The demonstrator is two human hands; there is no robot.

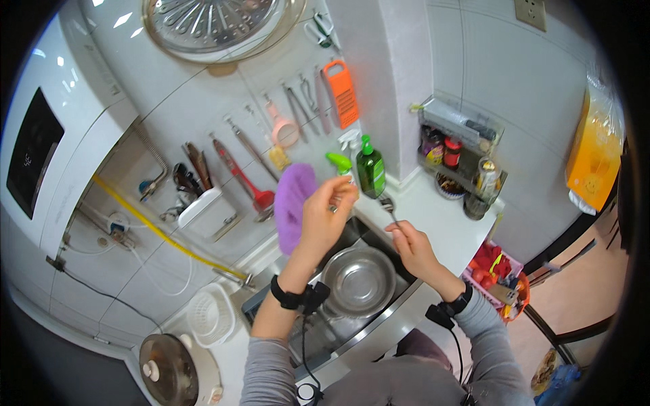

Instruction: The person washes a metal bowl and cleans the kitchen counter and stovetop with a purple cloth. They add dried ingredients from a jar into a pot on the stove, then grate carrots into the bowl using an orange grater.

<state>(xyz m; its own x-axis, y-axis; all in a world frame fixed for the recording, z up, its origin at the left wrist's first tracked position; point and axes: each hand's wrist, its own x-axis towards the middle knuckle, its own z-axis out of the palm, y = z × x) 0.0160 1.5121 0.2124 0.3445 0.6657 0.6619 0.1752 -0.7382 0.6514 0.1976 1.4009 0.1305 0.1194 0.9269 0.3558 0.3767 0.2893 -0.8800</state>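
Note:
My right hand grips a metal fork by its handle, tines pointing up and away from me, over the counter edge by the sink. My left hand is raised over the back of the sink with curled fingers. A bit of shiny metal shows under its fingers, but whether they hold it is unclear. Below both hands, a round stainless steel basin sits in the sink. Just left of my left hand hangs a fuzzy purple cloth. Beyond the fork stands a green pump bottle.
Spray bottles stand behind the sink. Utensils and an orange grater hang on the wall. A condiment rack is at the right, above a pink basket. To the left are a white strainer basket and a lidded electric pot.

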